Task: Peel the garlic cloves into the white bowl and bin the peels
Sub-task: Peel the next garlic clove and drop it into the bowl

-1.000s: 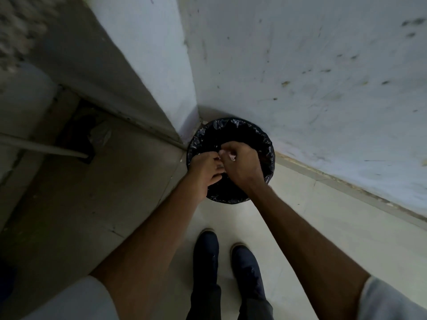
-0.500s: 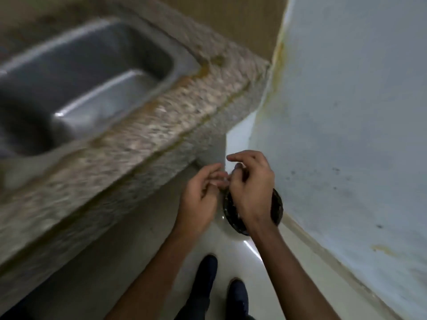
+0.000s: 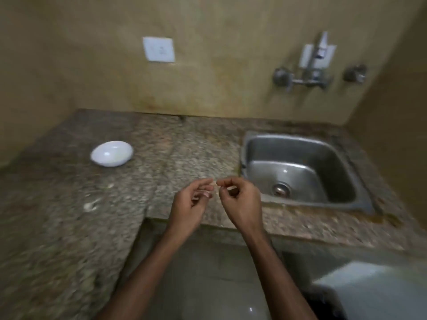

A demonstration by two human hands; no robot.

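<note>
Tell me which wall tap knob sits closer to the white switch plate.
The left knob, between the switch plate and the spout; the other knob lies past the spout, toward the corner.

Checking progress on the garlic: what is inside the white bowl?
The white bowl shows a pale glossy inside with a faint yellowish patch; blur hides whether that is garlic.

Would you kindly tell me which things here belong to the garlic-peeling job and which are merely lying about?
Part of the job:
- white bowl, standing on the counter
- left hand and right hand, together pinching a small pale bit, too blurred to call clove or peel

Just there:
- sink
- tap
- wall socket
</note>
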